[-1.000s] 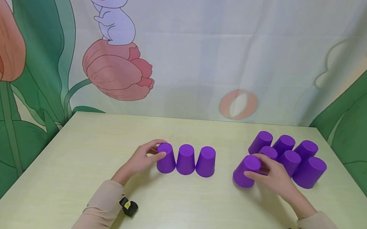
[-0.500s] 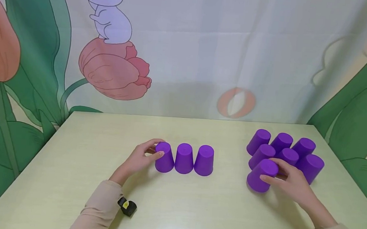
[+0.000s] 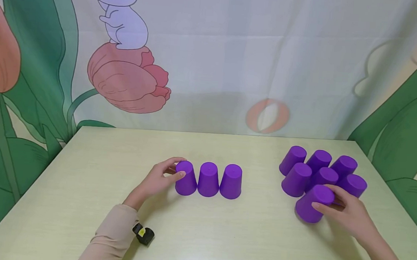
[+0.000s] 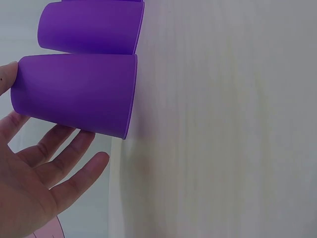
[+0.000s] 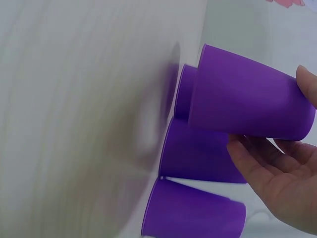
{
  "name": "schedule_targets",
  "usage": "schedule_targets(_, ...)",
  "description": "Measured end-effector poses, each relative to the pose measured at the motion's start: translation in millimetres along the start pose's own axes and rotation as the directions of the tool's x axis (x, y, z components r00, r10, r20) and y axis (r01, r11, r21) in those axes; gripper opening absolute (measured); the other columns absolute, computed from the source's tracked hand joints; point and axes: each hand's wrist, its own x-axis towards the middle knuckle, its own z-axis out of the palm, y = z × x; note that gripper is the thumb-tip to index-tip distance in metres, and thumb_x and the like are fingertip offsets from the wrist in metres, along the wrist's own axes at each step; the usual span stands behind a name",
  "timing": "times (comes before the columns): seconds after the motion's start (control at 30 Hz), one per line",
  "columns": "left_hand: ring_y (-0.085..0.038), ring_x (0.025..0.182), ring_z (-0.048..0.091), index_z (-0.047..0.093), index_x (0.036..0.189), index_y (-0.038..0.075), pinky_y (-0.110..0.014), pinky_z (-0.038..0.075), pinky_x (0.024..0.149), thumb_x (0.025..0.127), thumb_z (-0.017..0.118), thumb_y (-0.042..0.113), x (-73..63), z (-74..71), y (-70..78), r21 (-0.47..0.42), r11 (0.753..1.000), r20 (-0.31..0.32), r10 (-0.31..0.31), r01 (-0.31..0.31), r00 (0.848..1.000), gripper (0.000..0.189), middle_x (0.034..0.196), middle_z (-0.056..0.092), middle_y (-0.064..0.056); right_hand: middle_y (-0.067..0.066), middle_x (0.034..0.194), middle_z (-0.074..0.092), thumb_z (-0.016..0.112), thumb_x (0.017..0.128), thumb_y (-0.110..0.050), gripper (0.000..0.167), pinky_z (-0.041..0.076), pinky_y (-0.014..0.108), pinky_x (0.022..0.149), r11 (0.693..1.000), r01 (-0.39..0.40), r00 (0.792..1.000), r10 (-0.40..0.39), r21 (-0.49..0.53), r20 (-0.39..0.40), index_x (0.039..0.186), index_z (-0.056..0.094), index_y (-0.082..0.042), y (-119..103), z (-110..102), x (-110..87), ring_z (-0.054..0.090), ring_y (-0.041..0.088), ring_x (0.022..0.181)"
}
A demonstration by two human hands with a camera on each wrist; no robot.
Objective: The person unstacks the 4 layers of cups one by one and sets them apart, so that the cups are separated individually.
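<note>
Three upside-down purple cups stand side by side in a row mid-table. My left hand [image 3: 160, 179] pinches the leftmost cup [image 3: 187, 181] near its narrow top, thumb on the near side. In the left wrist view this cup [image 4: 74, 91] touches its neighbour [image 4: 91, 25], and the other fingers spread beside it. On the right, my right hand [image 3: 349, 214] grips another upside-down purple cup [image 3: 309, 207] between thumb and fingers, in front of a cluster of cups. Seen from the right wrist, the held cup's [image 5: 247, 96] rim sits a little off the table, overlapping cups behind.
Several more purple cups stand upside down in a tight cluster at the right rear, among them a front-left cup [image 3: 296, 179] and a back cup [image 3: 293, 159]. The pale table [image 3: 200, 235] ends at a printed curtain [image 3: 213, 65]. Each sleeve carries a black wrist camera [image 3: 144, 234].
My right hand has carried its cup rightward and slightly nearer along the front of the cluster. The left hand keeps its hold on the leftmost cup. The head view has shifted slightly.
</note>
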Motion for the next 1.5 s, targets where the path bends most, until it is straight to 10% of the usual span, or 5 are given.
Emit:
schedule_targets(0.13,-0.027,0.097,0.055,0.052,0.125,0.016,-0.048,0.04,0.086,0.088,0.06,0.026,4.5,2.0,-11.9,0.005,1.0,-0.005,0.002,-0.002,1.0,0.039,0.106,0.061,-0.01,0.03,0.119,0.051,0.066,0.084,-0.028,0.061,0.046,0.018,0.073,0.999,-0.034,0.999,0.034,-0.014,-0.003,0.129,0.042,0.006,7,-6,-2.6,0.054,0.04,0.102)
schedule_targets(0.27,-0.026,0.097,0.055,0.052,0.125,0.017,-0.048,0.04,0.086,0.088,0.06,0.026,5.7,2.5,-12.5,-0.004,1.0,-0.002,0.001,-0.001,1.0,0.039,0.106,0.061,-0.009,0.03,0.12,0.05,0.066,0.084,-0.03,0.06,0.043,0.014,0.07,0.998,-0.053,0.998,0.052,-0.029,-0.025,0.128,0.044,0.003,15,-12,-5.3,0.056,0.008,0.093)
schedule_targets(0.77,-0.025,0.096,0.055,0.052,0.126,0.019,-0.047,0.04,0.085,0.088,0.06,0.027,5.9,2.3,-11.3,-0.002,1.0,-0.002,-0.008,0.008,1.0,0.039,0.105,0.061,-0.008,0.029,0.119,0.051,0.066,0.084,-0.029,0.065,0.04,0.009,0.062,0.991,-0.131,0.987,0.13,-0.009,-0.095,0.13,0.04,0.008,46,-32,-14.7,0.037,-0.024,0.078)
schedule_targets(1.03,-0.025,0.096,0.055,0.052,0.125,0.019,-0.046,0.041,0.084,0.088,0.06,0.028,7.5,2.0,-14.2,0.008,1.0,-0.005,-0.001,0.001,1.0,0.04,0.105,0.061,-0.007,-0.039,0.091,0.038,0.068,0.082,-0.026,0.058,0.04,0.008,0.061,0.995,-0.1,0.984,0.102,0.02,-0.148,0.123,0.045,0.009,62,-38,-16.7,0.041,-0.023,0.078)
schedule_targets(1.5,-0.026,0.097,0.055,0.052,0.125,0.018,-0.048,0.04,0.086,0.088,0.06,0.026,6.3,1.6,-14.7,0.003,1.0,-0.008,-0.002,0.002,1.0,0.039,0.105,0.061,-0.008,-0.003,0.103,0.06,0.068,0.082,-0.031,0.059,0.04,0.013,0.06,0.987,-0.157,0.978,0.152,-0.021,-0.142,0.123,0.047,0.005,80,-43,-17.8,0.038,-0.023,0.078)
